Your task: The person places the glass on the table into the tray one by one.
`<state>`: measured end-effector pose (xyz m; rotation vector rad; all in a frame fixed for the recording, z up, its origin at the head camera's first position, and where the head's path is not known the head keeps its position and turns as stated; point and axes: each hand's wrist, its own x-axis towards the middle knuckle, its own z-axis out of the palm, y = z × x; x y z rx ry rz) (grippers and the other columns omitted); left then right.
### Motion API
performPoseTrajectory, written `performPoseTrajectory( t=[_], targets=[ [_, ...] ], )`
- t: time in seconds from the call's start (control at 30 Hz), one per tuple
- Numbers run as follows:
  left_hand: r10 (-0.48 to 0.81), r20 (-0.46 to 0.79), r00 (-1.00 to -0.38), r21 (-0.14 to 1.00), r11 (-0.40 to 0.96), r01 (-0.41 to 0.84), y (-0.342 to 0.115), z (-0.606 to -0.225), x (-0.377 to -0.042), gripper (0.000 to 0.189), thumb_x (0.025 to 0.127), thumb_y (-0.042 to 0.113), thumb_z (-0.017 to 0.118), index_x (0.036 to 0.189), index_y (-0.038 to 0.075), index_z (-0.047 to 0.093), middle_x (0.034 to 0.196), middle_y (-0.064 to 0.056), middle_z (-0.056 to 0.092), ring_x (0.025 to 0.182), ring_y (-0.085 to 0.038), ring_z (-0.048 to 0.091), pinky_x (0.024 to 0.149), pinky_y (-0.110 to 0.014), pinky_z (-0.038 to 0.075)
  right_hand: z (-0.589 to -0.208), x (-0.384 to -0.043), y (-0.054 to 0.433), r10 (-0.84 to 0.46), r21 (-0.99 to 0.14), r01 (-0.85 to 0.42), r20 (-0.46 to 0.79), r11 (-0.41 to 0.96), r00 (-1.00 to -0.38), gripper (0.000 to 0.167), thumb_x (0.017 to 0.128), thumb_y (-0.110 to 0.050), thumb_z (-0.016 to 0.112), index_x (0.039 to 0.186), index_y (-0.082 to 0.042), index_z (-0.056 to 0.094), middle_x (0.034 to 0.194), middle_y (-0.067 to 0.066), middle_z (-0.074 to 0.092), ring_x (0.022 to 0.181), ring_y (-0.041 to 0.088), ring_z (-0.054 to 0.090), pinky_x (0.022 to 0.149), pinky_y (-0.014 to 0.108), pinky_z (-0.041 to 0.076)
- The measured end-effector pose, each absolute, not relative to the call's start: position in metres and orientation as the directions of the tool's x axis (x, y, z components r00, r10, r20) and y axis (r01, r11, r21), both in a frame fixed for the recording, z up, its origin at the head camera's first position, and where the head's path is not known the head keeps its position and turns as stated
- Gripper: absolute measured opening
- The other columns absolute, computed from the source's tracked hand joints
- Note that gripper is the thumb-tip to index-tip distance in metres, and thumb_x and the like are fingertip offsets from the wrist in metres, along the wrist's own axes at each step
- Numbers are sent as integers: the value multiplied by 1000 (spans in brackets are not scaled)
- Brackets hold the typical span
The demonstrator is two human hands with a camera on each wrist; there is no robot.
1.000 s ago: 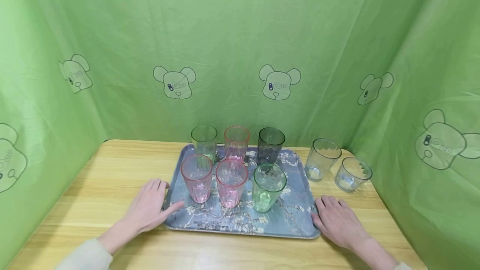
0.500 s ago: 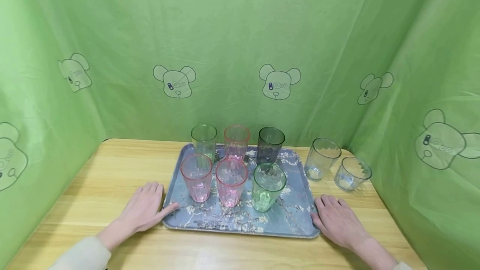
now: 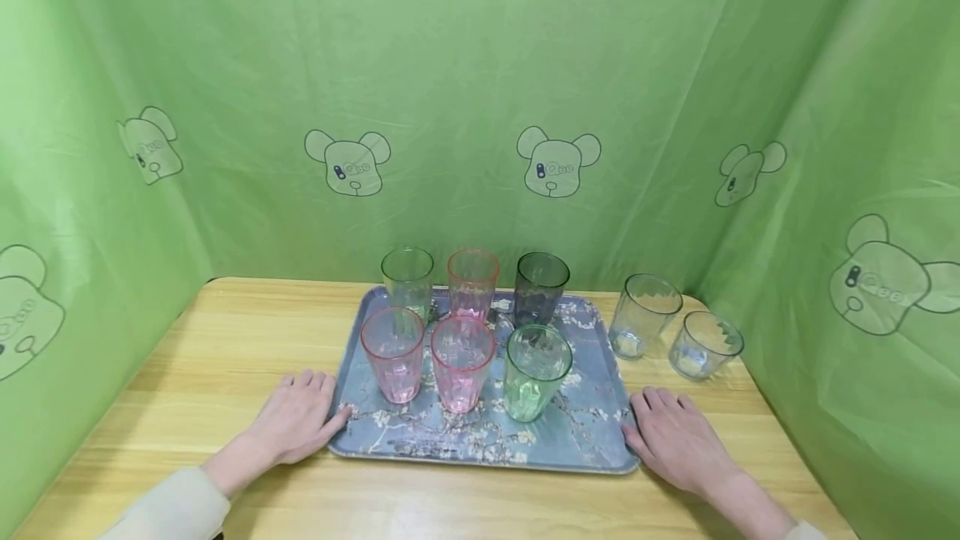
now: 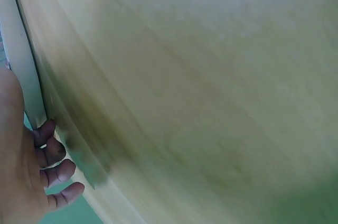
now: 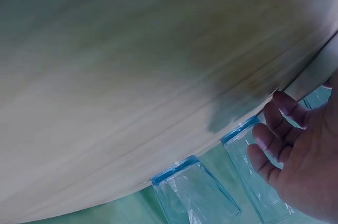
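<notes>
A blue tray with a blossom pattern (image 3: 585, 440) lies on the table and bears several upright tumblers. In its front row stand two pink tumblers (image 3: 396, 357) and a green tumbler (image 3: 537, 377); behind them are a pale green tumbler (image 3: 408, 273), another pink tumbler (image 3: 472, 280) and a dark grey tumbler (image 3: 542, 286). My left hand (image 3: 296, 419) rests at the tray's left side, thumb on the rim and the other fingers relaxed outside it. At the right front corner, my right hand (image 3: 678, 444) lies with loosely bent fingers, its thumb right at the rim.
Off the tray's right side stand a tall clear glass (image 3: 645, 319) and a short clear glass (image 3: 705, 346), beyond my right hand. Green curtains with bear-head drawings (image 3: 555, 165) enclose the wooden table (image 3: 247, 323) at the back and both sides.
My left hand has drawn back slightly toward me, its thumb sliding from over the tray to the rim. The right hand and the tumblers stay in place.
</notes>
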<state>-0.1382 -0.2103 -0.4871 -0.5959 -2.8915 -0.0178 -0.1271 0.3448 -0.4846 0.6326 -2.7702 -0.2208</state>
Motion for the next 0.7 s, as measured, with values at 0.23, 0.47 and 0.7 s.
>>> performPoseTrajectory(
  t=[0.23,0.47,0.7],
  targets=[
    [423,215,-880,-53,905,422,-212,-491,-139,21,96,28,63,97,8,58,87,-6,59,80,-20,54,72,-36,44,-473,-132,344,-402,154,-377,197,913,-894,35,97,-44,70,98,-11,59,89,3,58,84,20,58,76,46,53],
    [425,234,-874,-47,903,427,-212,-492,-139,20,95,28,63,95,10,56,86,-5,58,79,-20,53,71,-35,43,-457,-140,346,-337,35,-336,183,941,-924,52,98,-53,69,108,-2,61,100,13,65,93,29,66,87,55,58],
    [426,233,-874,-53,903,426,-213,-493,-137,20,96,28,63,96,9,56,87,-5,58,80,-20,54,71,-35,43,-447,-146,347,-278,-48,-293,204,955,-939,78,99,-57,66,132,13,54,122,32,64,111,48,64,102,66,52]
  ],
)
